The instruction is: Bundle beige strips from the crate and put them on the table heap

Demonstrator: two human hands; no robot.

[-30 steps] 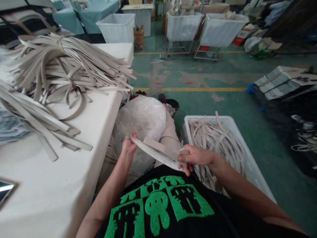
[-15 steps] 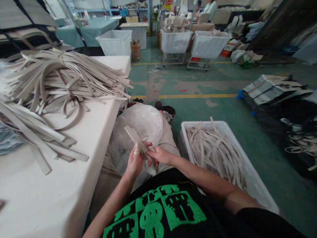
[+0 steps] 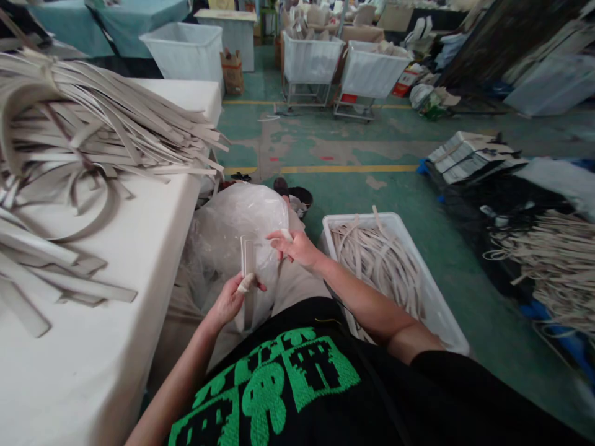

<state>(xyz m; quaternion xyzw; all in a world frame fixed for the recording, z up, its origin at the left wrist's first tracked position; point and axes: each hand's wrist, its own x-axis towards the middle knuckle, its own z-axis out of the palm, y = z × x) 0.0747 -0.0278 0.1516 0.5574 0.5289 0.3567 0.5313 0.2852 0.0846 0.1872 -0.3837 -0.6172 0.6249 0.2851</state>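
Observation:
Upright over my lap, a short beige strip bundle [image 3: 248, 254] is gripped near its middle by my left hand [image 3: 233, 296], which has a pale wrap on one finger. Just right of the bundle's top, my right hand [image 3: 294, 246] has its fingers spread and also wears a pale finger wrap. Whether a thin thread runs between it and the bundle is too small to tell. Behind both hands, a clear plastic bag [image 3: 237, 210] lies across my legs.
Long beige strips [image 3: 134, 118] are piled on the white table [image 3: 171, 210] at left. To my right stands a white bin [image 3: 446, 316] with loose strips [image 3: 381, 260]. White carts [image 3: 311, 59] stand farther back, and strip stacks [image 3: 558, 254] lie at far right.
My right hand has let go of the strip bundle and moved up and away from it. My left hand has turned the bundle upright. The view has shifted right and down.

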